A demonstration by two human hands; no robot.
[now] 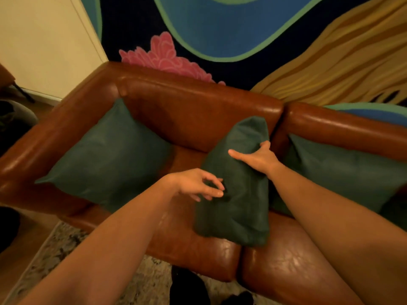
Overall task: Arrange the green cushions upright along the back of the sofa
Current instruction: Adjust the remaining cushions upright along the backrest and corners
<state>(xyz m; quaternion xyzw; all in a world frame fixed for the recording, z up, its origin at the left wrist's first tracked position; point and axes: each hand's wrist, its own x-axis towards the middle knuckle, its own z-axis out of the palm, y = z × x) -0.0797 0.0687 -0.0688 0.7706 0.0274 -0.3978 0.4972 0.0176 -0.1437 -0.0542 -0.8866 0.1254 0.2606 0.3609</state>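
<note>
Looking down from the head camera, a brown leather sofa (198,111) stands against a wall covered by a bright hanging (242,29) of blue, green, pink and yellow shapes. Three green cushions sit on it. The left cushion (110,157) leans in the corner where the armrest meets the sofa back. The right cushion (343,170) leans against the back at the far right, partly hidden behind the right forearm. The middle cushion (237,194) stands on the seat over the gap between the two seat pads, its upper corner reaching the sofa back. The right hand (257,158) grips the middle cushion's upper right edge, thumb stretched across the front and fingers wrapped behind. The left hand (196,183) is at the cushion's left edge, fingers loosely curled and slightly apart, fingertips touching the fabric. A pale patterned rug (66,249) lies on the floor below.
</note>
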